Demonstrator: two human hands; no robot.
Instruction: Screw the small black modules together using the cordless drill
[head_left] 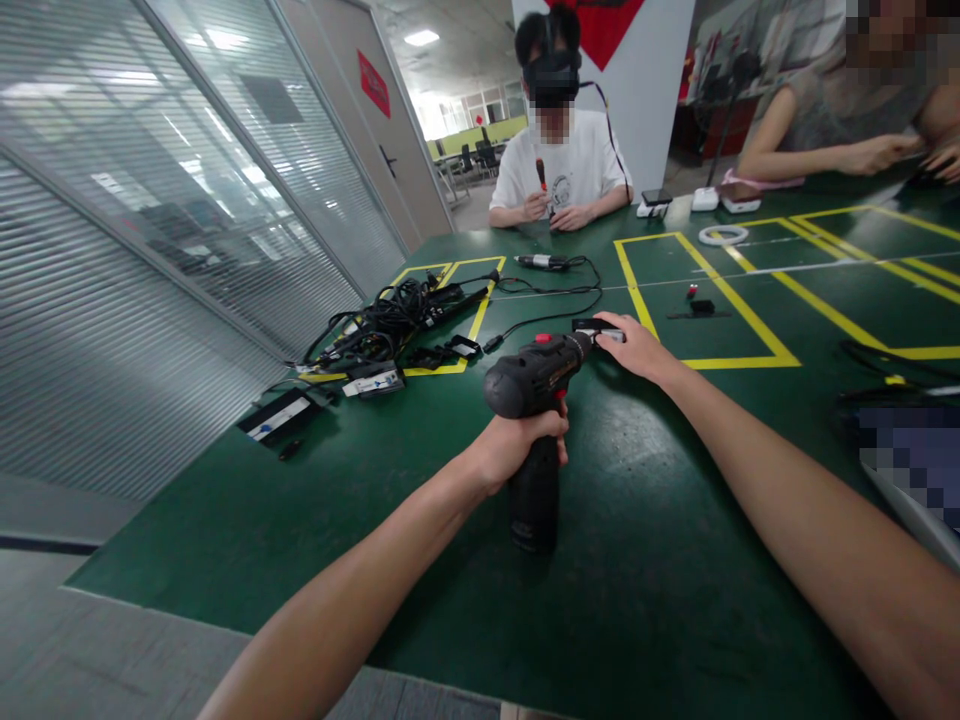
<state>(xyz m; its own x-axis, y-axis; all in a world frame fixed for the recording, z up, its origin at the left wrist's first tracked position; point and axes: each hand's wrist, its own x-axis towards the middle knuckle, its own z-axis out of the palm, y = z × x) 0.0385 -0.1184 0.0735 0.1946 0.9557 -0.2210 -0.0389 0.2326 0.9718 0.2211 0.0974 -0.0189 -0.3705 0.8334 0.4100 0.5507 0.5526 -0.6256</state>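
Note:
My left hand [517,445] is wrapped round the grip of a black cordless drill [529,380] with a red button on top. The drill points away from me, its base low over the green table [645,580]. Just past the chuck, my right hand [634,345] has its fingers closed on a small black and silver box-shaped part [589,325]. The drill's tip meets or nearly meets this part; the exact contact is too small to tell.
A heap of black cables and adapters [405,320] lies to the left. Beyond the drill are a pen-like corded tool [541,262] and a white ring [722,236]. Yellow tape [739,363] marks the table. Across sits a person in a headset [559,170]; another person's arms [832,155] are at right.

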